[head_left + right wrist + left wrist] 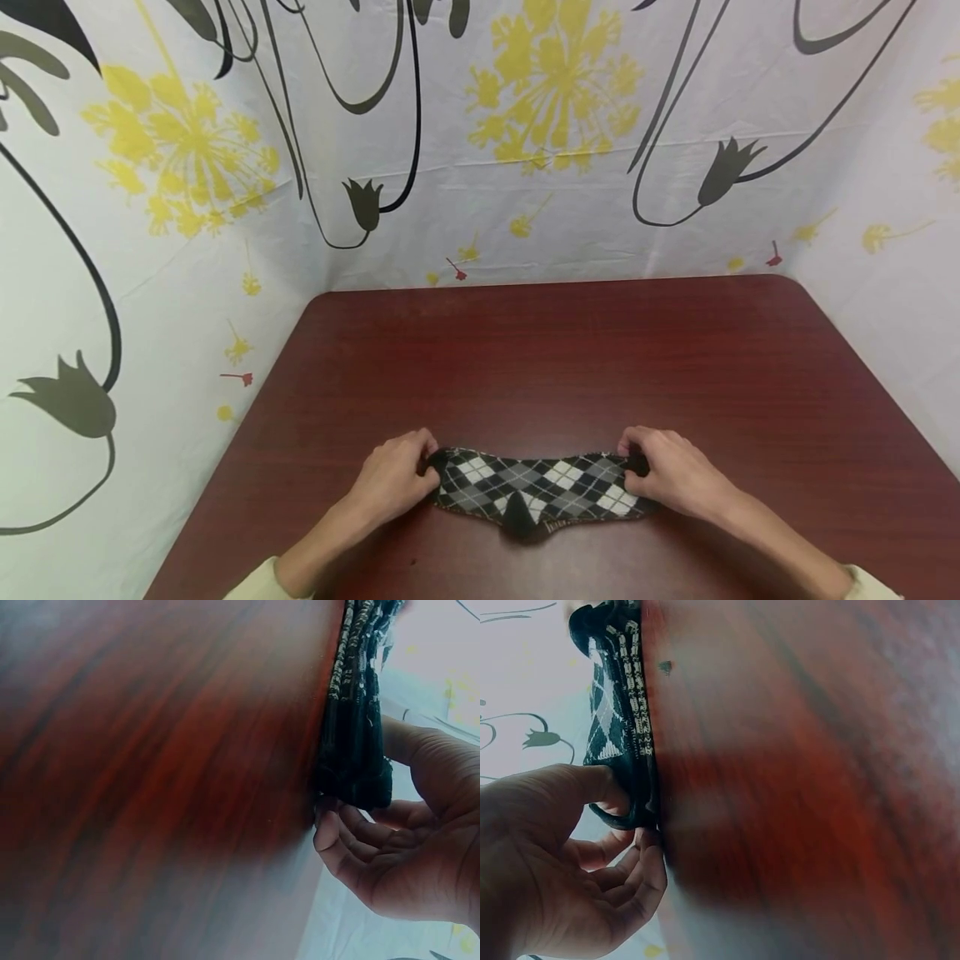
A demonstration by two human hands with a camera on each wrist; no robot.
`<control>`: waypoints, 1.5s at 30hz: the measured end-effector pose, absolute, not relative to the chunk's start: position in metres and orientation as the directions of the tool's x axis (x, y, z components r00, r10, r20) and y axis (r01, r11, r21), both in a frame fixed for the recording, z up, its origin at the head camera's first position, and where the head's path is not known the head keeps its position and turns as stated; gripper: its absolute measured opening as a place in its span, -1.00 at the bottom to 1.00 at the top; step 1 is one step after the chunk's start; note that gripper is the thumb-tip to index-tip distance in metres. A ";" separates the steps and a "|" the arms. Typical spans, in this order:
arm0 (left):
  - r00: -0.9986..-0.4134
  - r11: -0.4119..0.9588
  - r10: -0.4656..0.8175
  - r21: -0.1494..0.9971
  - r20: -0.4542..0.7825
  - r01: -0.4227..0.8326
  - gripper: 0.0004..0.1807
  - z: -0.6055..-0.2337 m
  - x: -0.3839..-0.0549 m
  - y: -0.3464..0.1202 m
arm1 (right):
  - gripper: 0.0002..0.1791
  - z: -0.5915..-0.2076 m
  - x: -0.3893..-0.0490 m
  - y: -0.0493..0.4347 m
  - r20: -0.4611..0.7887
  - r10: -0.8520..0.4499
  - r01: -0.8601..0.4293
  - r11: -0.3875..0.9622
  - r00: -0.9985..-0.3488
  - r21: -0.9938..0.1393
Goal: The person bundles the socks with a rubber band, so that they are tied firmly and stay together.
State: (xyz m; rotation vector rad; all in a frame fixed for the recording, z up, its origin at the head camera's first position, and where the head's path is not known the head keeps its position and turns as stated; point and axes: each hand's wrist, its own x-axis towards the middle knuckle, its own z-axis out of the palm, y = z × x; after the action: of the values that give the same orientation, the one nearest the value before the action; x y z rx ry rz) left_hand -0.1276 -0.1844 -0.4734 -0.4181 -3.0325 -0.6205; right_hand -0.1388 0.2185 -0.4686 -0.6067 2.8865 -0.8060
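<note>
A pair of argyle socks [562, 487] in black, grey and white lies stretched sideways near the front of the table, one sock on top of the other. A black heel [517, 515] points toward me at the middle of the lower edge. My left hand [396, 473] pinches the dark left end, its thumb [604, 786] pressed into the fabric. At the opposite end, my right hand [675, 471] grips the socks' right tip between thumb and fingers. Stacked knit layers [352, 712] show along the side edge in the right wrist view.
The dark red wooden table [555, 358] has rounded far corners. White cloth with flower prints [480, 225] hangs behind it and along both sides. A small dark speck [413, 562] lies on the table near my left forearm.
</note>
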 end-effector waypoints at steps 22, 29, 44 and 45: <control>-0.976 0.757 0.206 0.621 0.070 0.205 -0.72 -0.466 -0.166 -0.181 | -0.72 -0.458 -0.170 0.238 0.024 -0.346 -0.273 0.691 -0.938 -0.669; -0.975 0.725 0.199 0.653 0.103 0.217 -0.72 -0.467 -0.184 -0.178 | -0.72 -0.458 -0.185 0.247 0.008 -0.303 -0.217 0.665 -0.953 -0.715; -0.984 0.719 0.151 0.673 0.095 0.176 -0.74 -0.472 -0.203 -0.174 | -0.74 -0.462 -0.197 0.249 -0.006 -0.213 -0.143 0.676 -0.977 -0.723; -0.984 0.719 0.152 0.673 0.094 0.175 -0.74 -0.473 -0.203 -0.174 | -0.74 -0.462 -0.197 0.250 -0.009 -0.209 -0.138 0.677 -0.978 -0.722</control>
State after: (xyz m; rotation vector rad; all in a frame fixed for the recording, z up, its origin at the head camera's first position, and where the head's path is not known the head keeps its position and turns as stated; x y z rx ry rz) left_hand -0.2030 -0.1739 -0.4728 -0.2748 -2.8823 -1.1339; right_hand -0.1967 0.2496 -0.4624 -0.2897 2.7935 -1.1918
